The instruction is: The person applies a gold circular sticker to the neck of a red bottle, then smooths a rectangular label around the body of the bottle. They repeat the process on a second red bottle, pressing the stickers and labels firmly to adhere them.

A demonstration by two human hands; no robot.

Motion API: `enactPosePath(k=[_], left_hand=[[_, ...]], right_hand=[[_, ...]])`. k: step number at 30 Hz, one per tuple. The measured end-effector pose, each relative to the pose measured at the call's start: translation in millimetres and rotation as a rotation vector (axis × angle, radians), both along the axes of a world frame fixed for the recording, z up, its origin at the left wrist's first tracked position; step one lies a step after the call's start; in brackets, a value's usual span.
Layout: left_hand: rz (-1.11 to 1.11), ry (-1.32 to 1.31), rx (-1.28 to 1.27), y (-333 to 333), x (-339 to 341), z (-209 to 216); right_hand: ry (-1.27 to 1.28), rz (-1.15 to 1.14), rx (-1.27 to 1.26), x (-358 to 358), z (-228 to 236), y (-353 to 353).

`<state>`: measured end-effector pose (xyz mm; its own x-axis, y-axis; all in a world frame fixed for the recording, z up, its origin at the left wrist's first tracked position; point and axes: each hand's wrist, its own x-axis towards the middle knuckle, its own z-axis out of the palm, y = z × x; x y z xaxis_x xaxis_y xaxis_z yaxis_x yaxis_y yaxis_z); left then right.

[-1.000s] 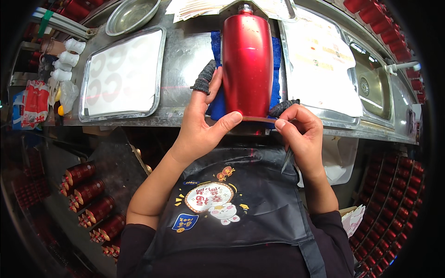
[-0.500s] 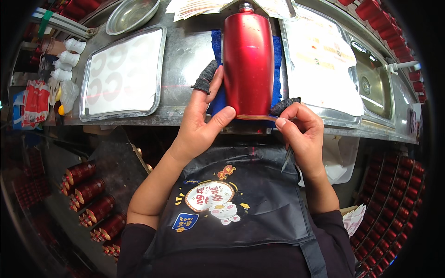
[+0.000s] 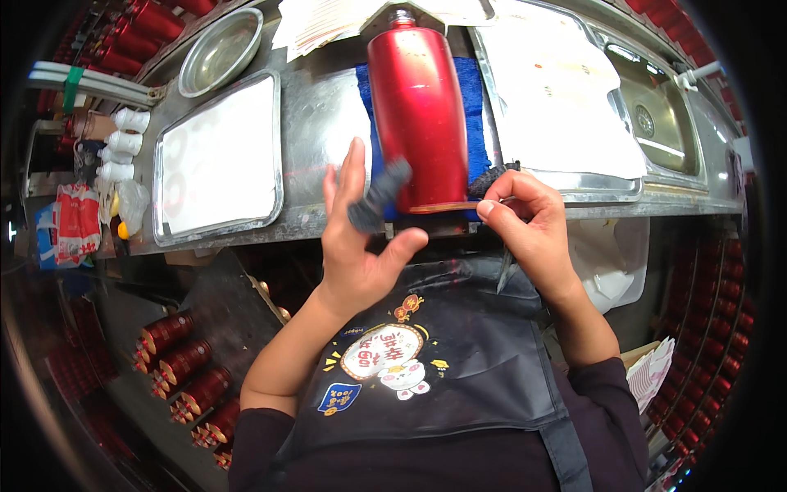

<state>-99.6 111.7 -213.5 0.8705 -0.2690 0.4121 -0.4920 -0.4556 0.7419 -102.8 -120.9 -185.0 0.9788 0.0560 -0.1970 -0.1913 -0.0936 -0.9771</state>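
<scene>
A glossy red bottle (image 3: 420,115) lies on a blue cloth (image 3: 470,86), its threaded neck pointing away from me. Along its near base edge runs a thin gold strip (image 3: 447,207). The thumb and forefinger of my right hand (image 3: 533,234) pinch together at the strip's right end. A dark fabric cover wraps a finger of that hand. Below its palm pokes a thin grey pointed tool (image 3: 504,273), mostly hidden. My left hand (image 3: 358,258) is spread left of the base, holding nothing. Its covered forefinger is smeared by motion, so any contact with the bottle is unclear.
A tray with white sheet labels (image 3: 217,156) lies left, a steel bowl (image 3: 221,53) behind it. Right are another paper-covered tray (image 3: 553,107) and a sink (image 3: 656,123). White cups (image 3: 123,143) stand far left. Red bottles (image 3: 184,361) are stacked below the counter.
My left hand has come off the bottle's left side, its fingers spreading. My right hand keeps its pinch at the base corner. The whole view has shifted and turned slightly.
</scene>
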Motion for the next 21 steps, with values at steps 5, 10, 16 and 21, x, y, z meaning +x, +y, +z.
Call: enactPosePath(k=[5,10,16,21], left_hand=[[0.025,-0.097,0.382,12,-11,0],[0.016,-0.142,0.447,19,-12,-6],[0.006,-0.173,0.477,21,-15,-5],[0.009,-0.204,0.526,19,-11,5]], right_hand=[[-0.002,0.023,0.026,1,0,-2],[-0.012,0.016,0.009,4,-2,-2],[-0.005,0.002,0.022,3,-6,-3],[-0.016,-0.002,0.02,2,-9,-4]])
